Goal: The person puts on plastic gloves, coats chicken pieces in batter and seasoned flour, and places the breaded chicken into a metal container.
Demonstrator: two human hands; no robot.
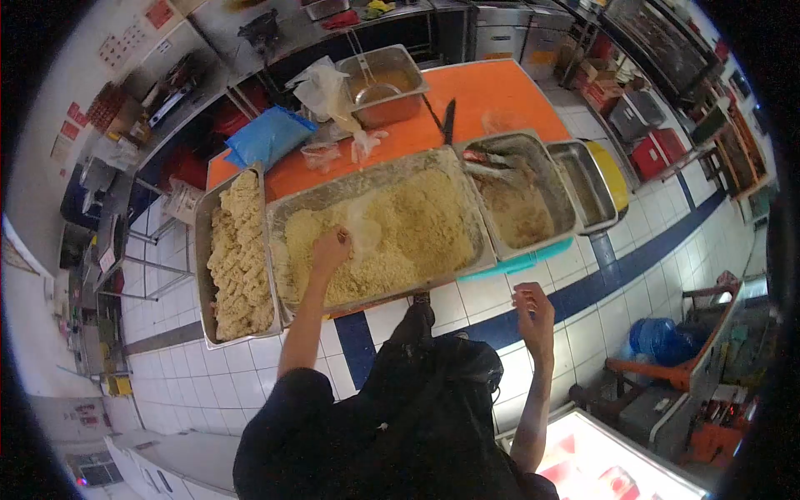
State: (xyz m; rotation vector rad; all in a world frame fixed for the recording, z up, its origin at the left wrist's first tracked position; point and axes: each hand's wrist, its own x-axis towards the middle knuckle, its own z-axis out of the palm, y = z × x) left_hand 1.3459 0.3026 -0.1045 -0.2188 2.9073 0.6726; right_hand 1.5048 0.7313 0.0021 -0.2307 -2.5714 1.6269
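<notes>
My left hand (pixel 332 248) is over the large metal tray of pale breading flour (pixel 425 217), its fingers closed on the edge of a translucent, whitish, cup-like thing (pixel 364 232). That thing sits low against the flour and its exact shape is hard to make out. Left of this tray, a narrow metal pan (pixel 271 312) is filled with lumpy, flour-coated pieces (pixel 237 258). My right hand (pixel 535 315) hangs in the air over the tiled floor, right of the flour tray, with its fingers loosely bent, apart and holding nothing.
On the orange table (pixel 492 96) are a blue plastic bag (pixel 271 136), clear bags (pixel 325 92) and a metal pan with a strainer (pixel 383 87). To the right stand a pan of brownish mixture with tongs (pixel 517 204) and another metal pan (pixel 583 179). A lit case (pixel 592 454) is close behind my right arm.
</notes>
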